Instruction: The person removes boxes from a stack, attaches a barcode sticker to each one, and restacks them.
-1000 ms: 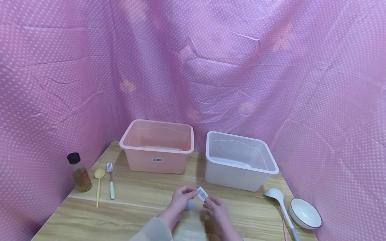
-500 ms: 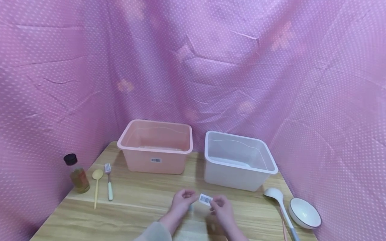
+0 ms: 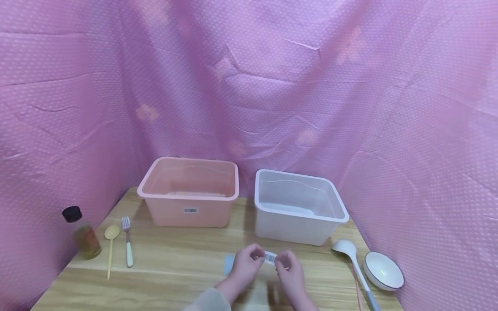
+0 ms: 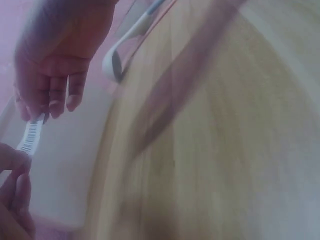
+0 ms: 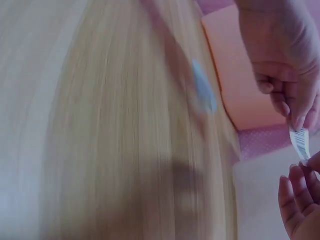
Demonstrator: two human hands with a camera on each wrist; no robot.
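Observation:
A small white barcode sticker (image 3: 270, 258) is stretched between my two hands above the table. My left hand (image 3: 246, 264) pinches its left end between thumb and forefinger. Its right end is pinched by my right hand (image 3: 289, 272). In the right wrist view the sticker (image 5: 300, 142) bows slightly, its striped side showing. The left wrist view has the right hand (image 4: 62, 55) at the top and the left hand's fingers (image 4: 17, 190) at the lower left. On the tabletop beside the left hand lies a light blue piece (image 3: 228, 263), partly hidden by that hand.
A pink bin (image 3: 210, 211) with a barcode on its front and a white bin (image 3: 288, 226) stand behind. To the left are a bottle (image 3: 86, 242), a yellow spoon (image 3: 110, 242) and a fork (image 3: 129, 248). A ladle (image 3: 352, 255) and bowl (image 3: 384, 272) are at right.
Half a second ago the left fingers were off the sticker while the right hand held it; now they pinch its left end. The left hand moved right, uncovering more of the blue piece.

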